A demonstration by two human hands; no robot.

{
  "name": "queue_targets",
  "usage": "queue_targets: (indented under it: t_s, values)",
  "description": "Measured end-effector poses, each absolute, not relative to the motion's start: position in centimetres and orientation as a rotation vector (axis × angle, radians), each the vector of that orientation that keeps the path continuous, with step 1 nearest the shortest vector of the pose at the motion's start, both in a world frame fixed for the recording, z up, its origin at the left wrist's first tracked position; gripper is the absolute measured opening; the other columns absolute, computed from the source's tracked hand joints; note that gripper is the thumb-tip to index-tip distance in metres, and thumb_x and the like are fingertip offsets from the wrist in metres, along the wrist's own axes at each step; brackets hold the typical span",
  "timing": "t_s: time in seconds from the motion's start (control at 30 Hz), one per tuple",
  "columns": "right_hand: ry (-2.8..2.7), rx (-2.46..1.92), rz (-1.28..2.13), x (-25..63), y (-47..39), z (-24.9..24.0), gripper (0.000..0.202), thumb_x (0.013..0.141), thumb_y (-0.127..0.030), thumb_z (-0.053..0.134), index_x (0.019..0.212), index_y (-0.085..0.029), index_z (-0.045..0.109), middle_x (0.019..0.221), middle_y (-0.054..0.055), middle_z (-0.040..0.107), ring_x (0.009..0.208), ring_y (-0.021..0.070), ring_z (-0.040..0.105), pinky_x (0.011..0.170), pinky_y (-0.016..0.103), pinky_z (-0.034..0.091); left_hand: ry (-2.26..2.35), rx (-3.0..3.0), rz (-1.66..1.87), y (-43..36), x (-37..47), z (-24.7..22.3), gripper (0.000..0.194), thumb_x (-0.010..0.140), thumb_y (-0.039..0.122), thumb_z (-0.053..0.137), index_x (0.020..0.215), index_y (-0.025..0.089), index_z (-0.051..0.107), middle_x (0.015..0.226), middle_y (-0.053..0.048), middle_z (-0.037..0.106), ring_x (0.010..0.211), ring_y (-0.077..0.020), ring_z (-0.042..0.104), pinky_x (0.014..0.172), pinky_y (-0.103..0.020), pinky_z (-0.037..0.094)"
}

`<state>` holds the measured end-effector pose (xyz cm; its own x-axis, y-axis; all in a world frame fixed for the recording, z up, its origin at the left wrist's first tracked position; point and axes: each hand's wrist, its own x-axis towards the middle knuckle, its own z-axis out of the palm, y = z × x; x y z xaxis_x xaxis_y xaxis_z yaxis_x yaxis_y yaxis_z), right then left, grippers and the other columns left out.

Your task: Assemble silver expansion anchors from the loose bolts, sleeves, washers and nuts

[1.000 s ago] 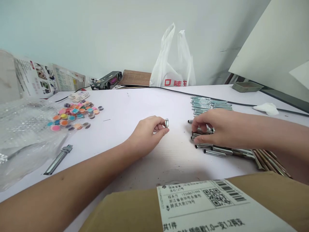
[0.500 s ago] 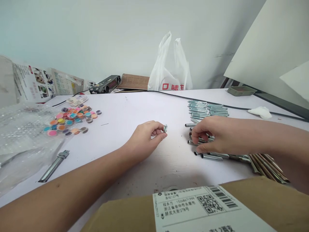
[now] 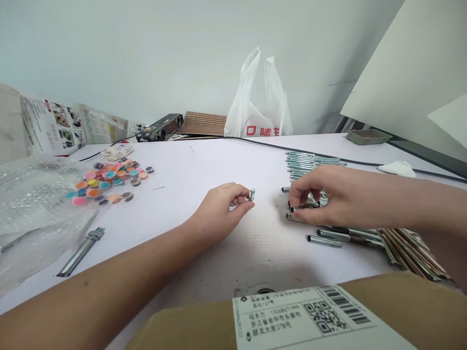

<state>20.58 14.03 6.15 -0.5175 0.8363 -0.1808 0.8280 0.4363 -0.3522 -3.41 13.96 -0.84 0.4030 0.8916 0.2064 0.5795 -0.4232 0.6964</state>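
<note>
A small silvery cylindrical metal piece [image 3: 252, 195] stands upright between the thumb and index finger of my left hand [image 3: 228, 206], just above the white table. My right hand [image 3: 317, 199] is closed in a pinch on a metal tube [image 3: 294, 210]; only the tube's dark open end shows below the fingertips, the rest being behind the hand. Under and beside this hand lie several loose metal tubes [image 3: 324, 241]. Behind it, slim silvery rods [image 3: 301, 165] are laid in neat rows. Brass-coloured rods [image 3: 410, 253] lie under my right forearm.
A cardboard box [image 3: 189, 323] with a label fills the near edge. Colourful round caps [image 3: 109, 180] and clear plastic wrap [image 3: 36, 209] lie at left, near a metal-handled tool [image 3: 82, 252]. At the back are a white bag [image 3: 257, 109], a black cable [image 3: 262, 144] and a shallow tray [image 3: 368, 137].
My right hand has taken hold of a tube from the near side of the pile and raised it slightly. My left hand keeps its pinch on the small metal piece.
</note>
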Motion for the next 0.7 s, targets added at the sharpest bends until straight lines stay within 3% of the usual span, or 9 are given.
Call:
queue_targets:
  t_s: [0.13, 0.23, 0.37, 0.57, 0.7]
  values:
    - [-2.667, -1.427, 0.606, 19.3, 14.2, 6.5, 0.021, 0.082, -0.041, 0.054, 0.079, -0.022, 0.063, 0.07, -0.002, 0.059, 0.058, 0.0096, 0.047, 0.05, 0.023, 0.036, 1.244, 2.134, 0.781, 14.0, -3.3, -0.8, 0.013, 0.083, 0.029, 0.055, 0.086, 0.018, 0.063, 0.085, -0.001, 0.061, 0.076, -0.0129, 0.052, 0.07, -0.026, 0.038]
    - [-2.516, -1.342, 0.509, 17.8, 14.3, 6.0, 0.023, 0.082, -0.043, 0.055, 0.086, -0.024, 0.068, 0.075, -0.001, 0.062, 0.063, 0.0108, 0.05, 0.055, 0.025, 0.037, 1.232, 2.139, 0.794, 14.0, -3.4, -0.8, 0.013, 0.083, 0.028, 0.055, 0.086, 0.018, 0.062, 0.085, 0.0, 0.06, 0.076, -0.0121, 0.051, 0.069, -0.025, 0.038]
    - [-2.371, -1.193, 0.491, 16.2, 14.4, 5.5, 0.019, 0.078, -0.033, 0.059, 0.09, -0.023, 0.071, 0.085, -0.002, 0.064, 0.075, 0.0104, 0.055, 0.068, 0.024, 0.042, 1.211, 2.151, 0.81, 13.9, -3.4, -1.0, 0.012, 0.083, 0.027, 0.054, 0.086, 0.019, 0.063, 0.081, 0.001, 0.059, 0.074, -0.0113, 0.051, 0.068, -0.024, 0.037]
    - [-2.283, -1.215, 0.724, 15.2, 14.3, 5.1, 0.02, 0.076, -0.031, 0.06, 0.088, -0.019, 0.071, 0.065, -0.001, 0.058, 0.055, 0.0065, 0.045, 0.049, 0.021, 0.033, 1.208, 2.172, 0.813, 13.9, -3.4, -0.9, 0.014, 0.084, 0.026, 0.052, 0.076, 0.017, 0.058, 0.076, 0.001, 0.056, 0.072, -0.011, 0.049, 0.067, -0.025, 0.037]
    - [-2.189, -1.219, 0.816, 15.0, 14.3, 4.4, 0.021, 0.076, -0.031, 0.061, 0.09, -0.018, 0.07, 0.065, 0.0, 0.059, 0.056, 0.0078, 0.047, 0.049, 0.021, 0.034, 1.209, 2.177, 0.825, 13.9, -3.3, -1.0, 0.015, 0.084, 0.026, 0.053, 0.072, 0.016, 0.055, 0.076, 0.001, 0.055, 0.07, -0.0107, 0.048, 0.065, -0.025, 0.036]
